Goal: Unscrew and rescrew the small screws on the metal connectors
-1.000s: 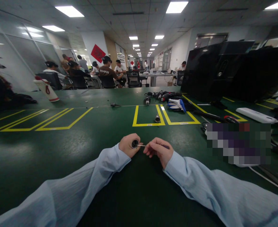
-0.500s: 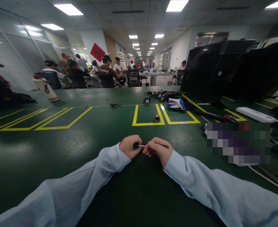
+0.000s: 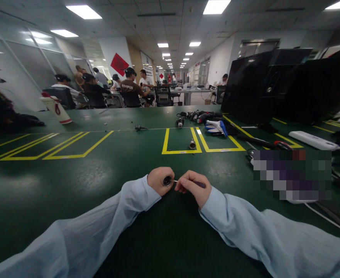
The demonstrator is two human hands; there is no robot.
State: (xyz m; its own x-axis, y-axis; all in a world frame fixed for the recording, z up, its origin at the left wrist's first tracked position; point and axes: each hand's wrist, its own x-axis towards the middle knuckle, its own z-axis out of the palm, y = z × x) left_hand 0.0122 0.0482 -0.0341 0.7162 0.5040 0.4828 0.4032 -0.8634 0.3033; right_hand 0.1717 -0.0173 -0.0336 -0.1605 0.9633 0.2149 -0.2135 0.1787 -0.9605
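My left hand is wrapped round a round metal connector. Its open end shows a metal rim and a dark inside; the rest is hidden in my palm. Between the fingers of my right hand is a slim screwdriver with a dark purple handle. The thin shaft points left, its tip right at the connector's rim; I cannot tell whether it touches. Both hands are just above the green table, close together. A second metal connector lies beyond them inside a yellow-taped box.
Farther back are another connector piece, a dark pointed part, black cables and white-blue gloves. A white bottle leans at left. On the right stand black monitors and a white power strip. People sit at desks behind.
The screwdriver tip has drawn back a little from the connector's opening to its rim. My right hand has turned slightly, showing more of the handle; my left hand has barely shifted.
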